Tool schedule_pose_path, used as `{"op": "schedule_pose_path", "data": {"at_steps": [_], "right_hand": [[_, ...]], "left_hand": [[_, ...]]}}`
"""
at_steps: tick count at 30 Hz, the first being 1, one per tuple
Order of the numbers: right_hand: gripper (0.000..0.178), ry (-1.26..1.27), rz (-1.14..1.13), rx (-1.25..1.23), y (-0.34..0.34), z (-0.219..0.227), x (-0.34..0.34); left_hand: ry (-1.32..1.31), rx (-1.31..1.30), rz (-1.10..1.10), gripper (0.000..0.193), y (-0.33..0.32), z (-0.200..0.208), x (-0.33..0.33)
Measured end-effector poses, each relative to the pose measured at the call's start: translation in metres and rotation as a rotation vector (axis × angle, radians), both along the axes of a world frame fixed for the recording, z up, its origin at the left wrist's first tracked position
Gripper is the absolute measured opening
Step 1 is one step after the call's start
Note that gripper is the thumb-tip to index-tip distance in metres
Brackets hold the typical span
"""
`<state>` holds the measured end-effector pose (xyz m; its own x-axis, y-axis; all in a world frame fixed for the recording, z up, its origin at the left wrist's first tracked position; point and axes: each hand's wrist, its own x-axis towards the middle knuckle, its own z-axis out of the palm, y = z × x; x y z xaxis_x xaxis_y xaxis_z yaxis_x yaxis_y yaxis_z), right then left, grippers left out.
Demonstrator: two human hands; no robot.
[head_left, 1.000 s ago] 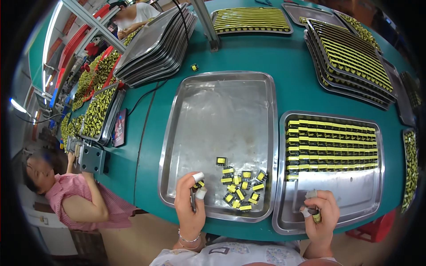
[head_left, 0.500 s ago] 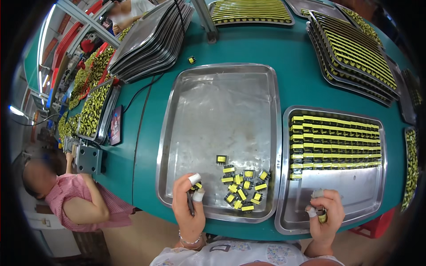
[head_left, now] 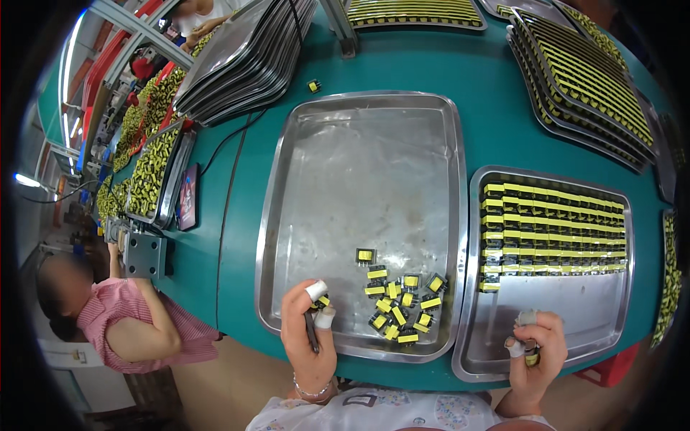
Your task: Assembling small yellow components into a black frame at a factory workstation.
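My left hand, with white tape on thumb and finger, pinches a small yellow-and-black transformer over the near left of a steel tray. A thin dark strip, whose kind I cannot make out, lies against its palm. Several loose transformers lie in that tray, right of the hand. Above the near part of a second steel tray, my right hand, also taped, is closed round another transformer, mostly hidden by the fingers. Upright rows of transformers fill this tray's far part.
A tall stack of steel trays stands at the back left. Stacked filled trays are at the back right. One stray transformer sits on the green table. A co-worker in a pink checked top is at the left.
The view has shifted slightly, so the trays appear a little farther right. Both hands keep their grips, with small finger movements only.
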<state>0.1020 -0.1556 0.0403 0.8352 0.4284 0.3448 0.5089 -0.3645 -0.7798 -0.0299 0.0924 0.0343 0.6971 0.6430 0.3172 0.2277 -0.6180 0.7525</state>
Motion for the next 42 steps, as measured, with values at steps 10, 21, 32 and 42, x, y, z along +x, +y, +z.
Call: {"op": "schedule_pose_path", "data": {"at_steps": [10, 21, 32, 42], "right_hand": [[0.025, 0.137, 0.057, 0.217, -0.003, -0.004, -0.004], [0.025, 0.033, 0.149, 0.036, -0.007, 0.014, -0.014], [0.035, -0.197, 0.412, -0.125, 0.007, 0.012, -0.019], [0.032, -0.146, 0.351, -0.038, 0.005, 0.001, -0.016]], "left_hand": [[-0.048, 0.089, 0.024, 0.031, -0.001, 0.006, 0.008], [-0.358, -0.647, -0.187, 0.034, -0.023, 0.014, -0.013], [-0.375, -1.307, -0.492, 0.037, -0.075, 0.009, 0.002], [-0.346, -1.363, -0.466, 0.034, -0.076, -0.004, 0.006]]}}
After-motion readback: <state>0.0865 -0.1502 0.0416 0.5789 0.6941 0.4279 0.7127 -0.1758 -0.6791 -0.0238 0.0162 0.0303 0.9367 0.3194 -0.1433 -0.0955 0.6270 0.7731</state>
